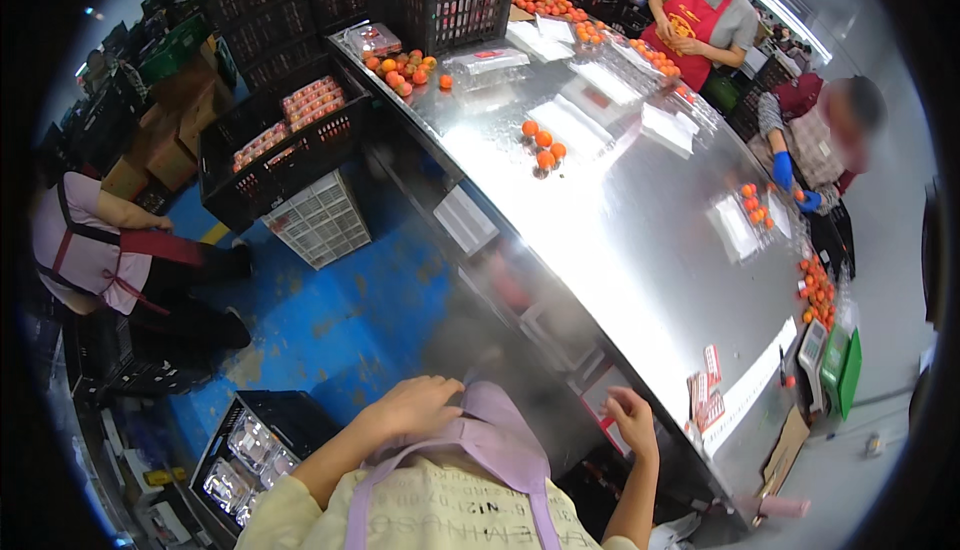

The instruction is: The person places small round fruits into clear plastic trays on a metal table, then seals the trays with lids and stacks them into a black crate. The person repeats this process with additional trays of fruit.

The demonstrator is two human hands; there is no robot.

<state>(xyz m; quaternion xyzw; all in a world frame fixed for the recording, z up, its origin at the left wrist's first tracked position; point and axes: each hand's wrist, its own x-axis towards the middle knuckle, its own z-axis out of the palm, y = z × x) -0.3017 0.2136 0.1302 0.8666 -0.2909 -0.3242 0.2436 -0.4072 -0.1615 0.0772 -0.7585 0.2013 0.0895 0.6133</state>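
Against the front of a lilac apron (491, 430) rests my left hand (422, 405), its fingers loosely bent; whether it grips the cloth is unclear. My right hand (630, 419) is raised beside the near edge of a steel table (600, 250), fingers curled and apart, holding nothing. On the table near that hand lie red-and-white printed labels (705, 392) by a long white strip (750, 385). Farther along are a small group of tomatoes (545, 146), white sheets (571, 124), clear plastic trays (486, 66) and a tomato pile (401, 70).
A black crate of packed tomatoes (285, 141) stands on a white crate (319, 224) left of the table. Another crate (255, 452) holds clear packs at lower left. A person (112, 242) stands left; two people (697, 25) (810, 137) are across the table. Scales (814, 351) sit right.
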